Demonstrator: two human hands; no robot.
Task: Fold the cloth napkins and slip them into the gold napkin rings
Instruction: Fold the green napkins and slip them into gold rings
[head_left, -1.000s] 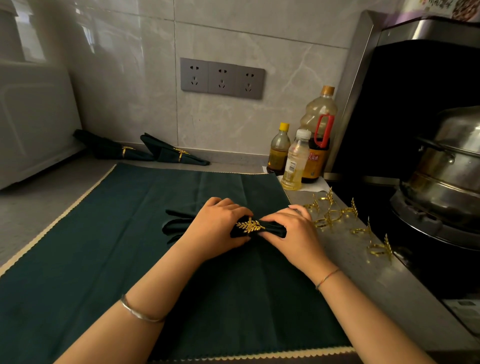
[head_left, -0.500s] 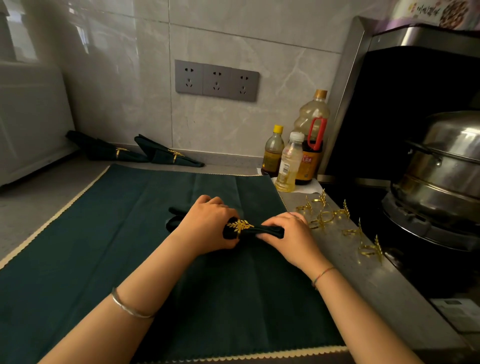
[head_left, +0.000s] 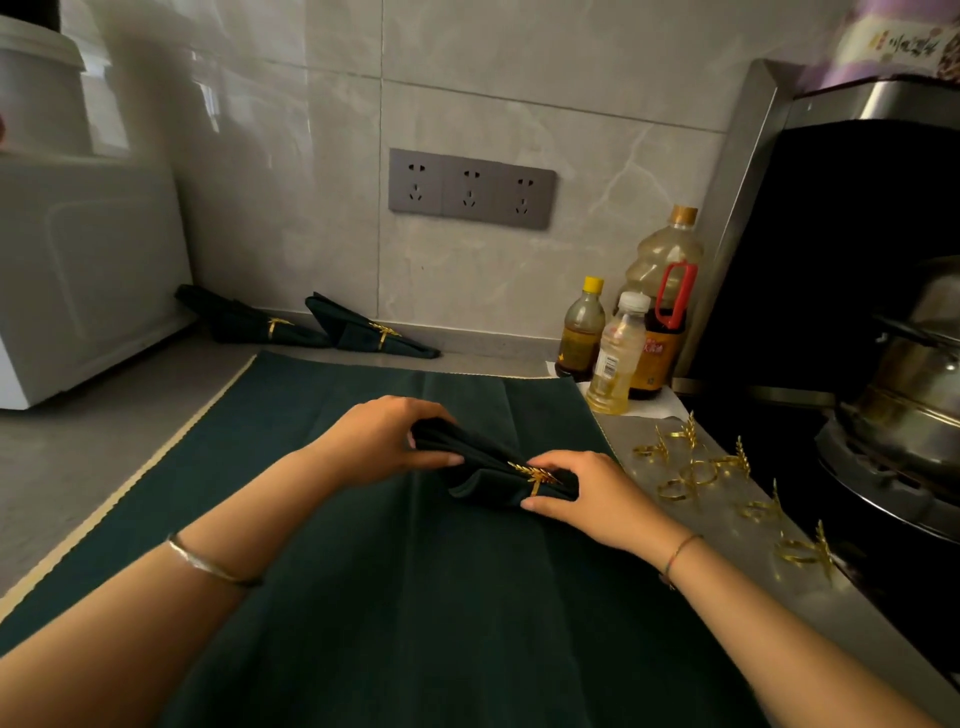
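Observation:
A folded dark green napkin (head_left: 485, 467) lies slanted over a flat green cloth (head_left: 395, 597), with a gold leaf ring (head_left: 537, 475) around its right end. My left hand (head_left: 384, 441) grips the napkin's wide left end. My right hand (head_left: 587, 493) holds the narrow end at the ring. Two ringed napkins (head_left: 260, 325) (head_left: 371, 335) lie by the back wall. Several loose gold rings (head_left: 691, 473) are scattered on the steel counter to the right.
Three bottles (head_left: 623, 348) stand at the back right beside a black stove with a steel pot (head_left: 914, 384). A white appliance (head_left: 78, 280) sits at the left. A socket strip (head_left: 470, 188) is on the tiled wall.
Both hands have lifted the napkin's left end and turned it so it slants. The fan end has drawn together in my left hand. The camera has moved closer.

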